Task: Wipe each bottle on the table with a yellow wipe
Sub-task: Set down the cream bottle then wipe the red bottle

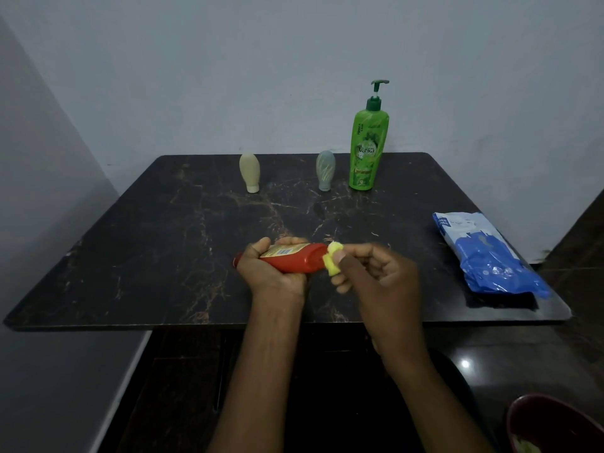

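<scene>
My left hand (pixel 273 271) grips a red bottle (pixel 299 260) with a yellow label, held sideways just above the near middle of the dark marble table (pixel 163 243). My right hand (pixel 376 273) pinches a small crumpled yellow wipe (pixel 333 261) against the bottle's right end. At the back of the table stand a beige bottle (pixel 250 173), a grey-green bottle (pixel 326 170) and a tall green pump bottle (pixel 366 142), all upright.
A blue and white wipes packet (pixel 487 253) lies near the table's right edge. A dark red bowl (pixel 552 423) sits low at the bottom right, off the table. A pale wall stands behind the table and on the left.
</scene>
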### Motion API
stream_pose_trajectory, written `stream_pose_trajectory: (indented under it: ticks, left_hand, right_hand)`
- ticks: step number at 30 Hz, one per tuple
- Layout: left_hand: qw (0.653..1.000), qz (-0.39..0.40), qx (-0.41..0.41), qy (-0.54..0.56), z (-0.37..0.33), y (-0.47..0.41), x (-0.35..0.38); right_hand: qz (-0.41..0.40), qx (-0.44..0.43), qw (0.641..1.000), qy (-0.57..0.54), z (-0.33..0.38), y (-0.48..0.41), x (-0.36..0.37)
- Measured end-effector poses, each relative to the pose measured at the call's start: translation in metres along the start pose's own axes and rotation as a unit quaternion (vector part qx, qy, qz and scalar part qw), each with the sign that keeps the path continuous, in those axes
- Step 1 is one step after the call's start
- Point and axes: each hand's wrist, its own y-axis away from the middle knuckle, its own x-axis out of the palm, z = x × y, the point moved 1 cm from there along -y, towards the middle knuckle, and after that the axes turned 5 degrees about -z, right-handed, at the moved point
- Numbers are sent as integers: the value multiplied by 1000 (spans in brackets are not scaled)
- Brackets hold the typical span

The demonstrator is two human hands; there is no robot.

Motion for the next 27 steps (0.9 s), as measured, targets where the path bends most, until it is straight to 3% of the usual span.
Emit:
stream_pose_trajectory:
  ticks: [2,6,10,13,17,22,24,27]
  left_hand:
    - [1000,6,-4,0,0,-2,0]
    - [1000,20,-8,11,-3,-8,-2]
    - [1000,-4,14,-4,-1,-6,-3]
    - [1000,-10,19,-1,3,-2,-2]
    - [1000,-13,17,0,6,-2,0]
    - [1000,8,-4,-5,0,-5,0]
    - [1000,-4,14,-5,0,-5,1]
    - [999,-12,39,-4,1,-6,0]
  right_hand:
    - [4,4,1000,10,-2,0,0]
    - [86,3,996,10,3,17,3]
    - [9,-49,998,46,0,-7,-5]
    - [15,-67,993,98,-5,-17,-2]
    - [36,-175,968,178,2,-12,7]
    - [132,-283,926,213,12,-7,12]
    - [110,-264,935,207,9,-15,8]
    - [70,-169,968,173,1,-25,4]
